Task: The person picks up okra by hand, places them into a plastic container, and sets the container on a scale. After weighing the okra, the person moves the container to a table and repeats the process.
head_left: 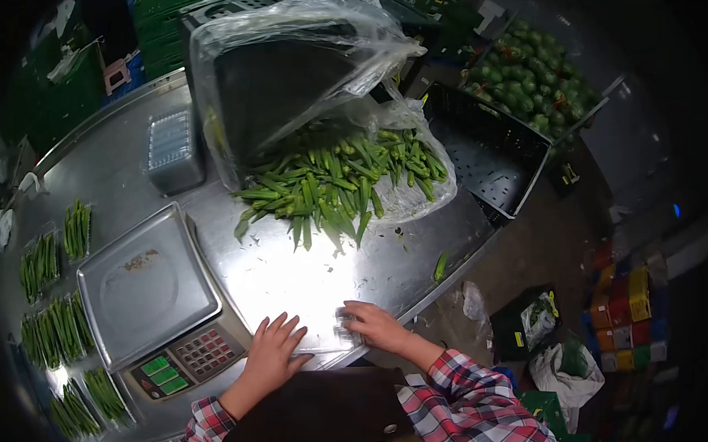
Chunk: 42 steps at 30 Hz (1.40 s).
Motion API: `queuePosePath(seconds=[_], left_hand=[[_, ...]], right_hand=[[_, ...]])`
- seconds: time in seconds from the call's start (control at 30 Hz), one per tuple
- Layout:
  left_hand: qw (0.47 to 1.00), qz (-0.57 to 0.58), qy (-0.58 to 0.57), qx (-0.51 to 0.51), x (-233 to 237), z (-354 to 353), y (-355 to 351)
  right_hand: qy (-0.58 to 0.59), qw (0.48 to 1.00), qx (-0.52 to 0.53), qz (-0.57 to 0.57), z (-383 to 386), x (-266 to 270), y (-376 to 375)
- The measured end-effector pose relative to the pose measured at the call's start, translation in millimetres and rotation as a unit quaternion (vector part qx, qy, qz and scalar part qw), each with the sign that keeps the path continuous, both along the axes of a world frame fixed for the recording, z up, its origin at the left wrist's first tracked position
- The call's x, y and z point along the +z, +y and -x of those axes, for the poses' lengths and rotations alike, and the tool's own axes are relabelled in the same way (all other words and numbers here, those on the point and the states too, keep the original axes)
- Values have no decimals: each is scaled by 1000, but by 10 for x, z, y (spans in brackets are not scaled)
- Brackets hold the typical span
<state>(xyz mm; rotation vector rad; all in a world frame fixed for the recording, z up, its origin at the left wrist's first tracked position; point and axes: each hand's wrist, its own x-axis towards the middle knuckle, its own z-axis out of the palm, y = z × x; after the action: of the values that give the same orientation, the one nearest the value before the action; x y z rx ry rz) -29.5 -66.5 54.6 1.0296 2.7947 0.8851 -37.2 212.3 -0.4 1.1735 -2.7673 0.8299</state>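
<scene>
A clear plastic tray (328, 336) lies on the metal table near its front edge, partly lost in glare. My left hand (273, 351) rests at the tray's left side with its fingers spread. At the right side, my right hand (372, 324) touches the tray's edge with curved fingers, the thumb side hard to see. Beyond both hands, a heap of green okra (332, 176) spills from a clear plastic bag (218, 62) around a tipped dark crate (277, 89). To the left stands a scale (151, 278) with a bare metal pan.
Packed okra trays (56, 329) line the table's left side. A stack of clear trays (170, 143) stands behind the scale. An empty black crate (490, 152) and a bin of round green produce (530, 74) are at the back right. One okra (440, 266) lies near the right edge.
</scene>
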Motion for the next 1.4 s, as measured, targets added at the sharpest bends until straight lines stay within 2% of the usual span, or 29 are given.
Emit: queuePosePath(seconds=[0.1,0.13,0.17,0.2,0.23,0.27,0.37,0.4,0.53,0.63,0.7,0.77,0.8,0.9,0.93,1.03,1.07,1.17,1.2,1.3,1.33,1.4], left_hand=[[992,111,-45,43,-570,-87,127],[990,132,-8,44,-625,-118,170],[990,120,-25,68,-647,-149,222],[989,108,-42,93,-659,-184,285],[987,95,-60,118,-648,-198,365],[985,53,-66,153,-544,-158,466],[965,-71,-129,215,-169,102,786],[942,-119,-209,235,-7,223,917],[818,-344,-374,270,-113,642,1392],[714,-490,-429,256,-252,1033,1705],[548,-631,-468,287,-248,1255,1902],[461,-664,-522,274,-407,1439,1922],[416,-678,-545,264,-503,1502,1934],[405,-687,-547,256,-696,1483,1913],[385,-701,-549,242,-738,1453,1895],[392,-725,-515,237,-675,1421,1898],[410,-717,-499,265,-608,1429,1919],[404,-720,-496,268,-424,1487,1983],[401,-724,-511,231,-464,1478,1997],[320,-711,-587,219,-447,1457,2030],[300,-708,-597,229,-476,1432,1999],[265,-763,-560,187,-758,1343,1956]], right_hand=[[4,998,-45,-37,331,-28,269],[-13,992,-122,8,493,24,358],[-31,979,-197,52,701,86,448],[55,969,-224,85,989,52,563],[-5,950,-291,110,1276,26,655],[-16,934,-331,135,1580,-10,724],[10,922,-372,111,2316,-11,796],[14,925,-372,82,2501,-9,797],[-21,946,-323,16,2786,-25,930],[-98,954,-272,76,2503,139,1033],[-151,962,-196,114,2151,158,977],[-198,965,-168,41,1945,405,902],[-195,956,-213,60,1987,309,902],[-113,943,-312,14,2362,107,889],[-94,946,-310,32,2457,40,847],[-129,941,-307,-60,2581,-11,755],[-155,937,-312,-27,2552,24,782],[-223,964,-146,8,2260,256,838],[-286,951,-117,26,2187,440,816],[-190,939,-287,18,2418,263,897],[-126,937,-326,-14,2529,277,901],[-85,934,-345,-39,2721,42,893]])
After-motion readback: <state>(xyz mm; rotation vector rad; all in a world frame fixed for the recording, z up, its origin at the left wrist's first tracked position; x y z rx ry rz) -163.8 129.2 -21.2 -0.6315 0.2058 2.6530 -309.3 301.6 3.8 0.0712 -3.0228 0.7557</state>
